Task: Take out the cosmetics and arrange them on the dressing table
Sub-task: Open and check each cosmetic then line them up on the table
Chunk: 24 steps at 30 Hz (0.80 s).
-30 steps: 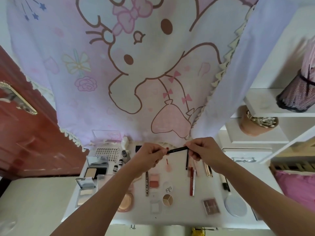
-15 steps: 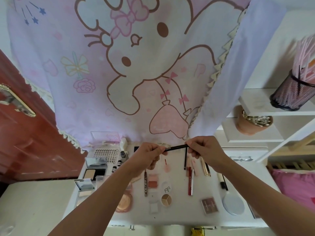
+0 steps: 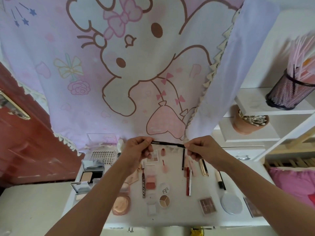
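Note:
A thin black cosmetic pencil (image 3: 167, 143) is held level above the far part of the white dressing table (image 3: 175, 213). My left hand (image 3: 138, 149) pinches its left end and my right hand (image 3: 200, 148) pinches its right end. Below them, cosmetics lie spread on the table: a mascara tube (image 3: 143, 185), a blush compact (image 3: 150, 182), a red pencil (image 3: 187, 181), a black pencil (image 3: 183, 159), a round three-colour palette (image 3: 164, 200) and a pink round compact (image 3: 121, 205).
Open powder compacts (image 3: 92, 172) and a sticker sheet (image 3: 104, 155) sit at the table's left. A round mirror (image 3: 231, 203) and small palette (image 3: 208, 205) lie at the right. A cartoon curtain (image 3: 136, 65) hangs behind; white shelves (image 3: 255, 106) stand right, a red door (image 3: 25, 142) left.
The pencil has tilted from right-end-up to nearly level, and both hands have drawn slightly further apart along it. The view has shifted a little.

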Motion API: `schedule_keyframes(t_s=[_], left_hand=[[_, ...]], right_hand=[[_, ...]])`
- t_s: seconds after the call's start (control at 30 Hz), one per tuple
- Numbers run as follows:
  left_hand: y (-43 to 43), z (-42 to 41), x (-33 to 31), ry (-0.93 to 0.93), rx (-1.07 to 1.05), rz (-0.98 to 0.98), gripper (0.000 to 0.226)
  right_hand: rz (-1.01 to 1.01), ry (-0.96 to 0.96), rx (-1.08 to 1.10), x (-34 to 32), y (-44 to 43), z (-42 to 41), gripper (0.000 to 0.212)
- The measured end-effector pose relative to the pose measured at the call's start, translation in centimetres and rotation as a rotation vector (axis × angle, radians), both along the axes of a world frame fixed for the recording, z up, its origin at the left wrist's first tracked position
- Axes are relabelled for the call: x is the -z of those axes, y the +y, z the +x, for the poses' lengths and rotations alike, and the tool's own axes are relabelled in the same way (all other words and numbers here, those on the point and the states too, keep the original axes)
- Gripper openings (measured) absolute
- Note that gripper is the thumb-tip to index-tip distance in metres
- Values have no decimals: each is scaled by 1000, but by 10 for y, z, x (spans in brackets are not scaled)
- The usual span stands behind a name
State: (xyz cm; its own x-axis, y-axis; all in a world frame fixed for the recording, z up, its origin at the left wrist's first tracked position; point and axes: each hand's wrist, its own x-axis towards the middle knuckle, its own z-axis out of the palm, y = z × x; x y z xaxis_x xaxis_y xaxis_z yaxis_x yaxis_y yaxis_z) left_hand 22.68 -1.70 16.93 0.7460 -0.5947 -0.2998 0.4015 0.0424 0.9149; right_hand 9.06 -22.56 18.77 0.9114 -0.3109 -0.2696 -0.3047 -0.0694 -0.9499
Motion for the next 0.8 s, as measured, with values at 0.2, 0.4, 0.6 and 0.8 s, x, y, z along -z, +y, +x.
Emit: schedule_keyframes(t_s=[0.2,0.4,0.6,0.8], left_hand=[[16,20,-6,32,1,-35,16],[11,13,0,204,-51,-103,12],[-1,-7,30,430,-78,-48,13],[-19,-37,77,549,-74,116,29]], right_hand=[[88,63,11,6,-17,-9,22],[350,76,75,15,-16,-1,20],[490,132,156,33,-20,-1,22],[548,266,206,71,-35,-12,24]])
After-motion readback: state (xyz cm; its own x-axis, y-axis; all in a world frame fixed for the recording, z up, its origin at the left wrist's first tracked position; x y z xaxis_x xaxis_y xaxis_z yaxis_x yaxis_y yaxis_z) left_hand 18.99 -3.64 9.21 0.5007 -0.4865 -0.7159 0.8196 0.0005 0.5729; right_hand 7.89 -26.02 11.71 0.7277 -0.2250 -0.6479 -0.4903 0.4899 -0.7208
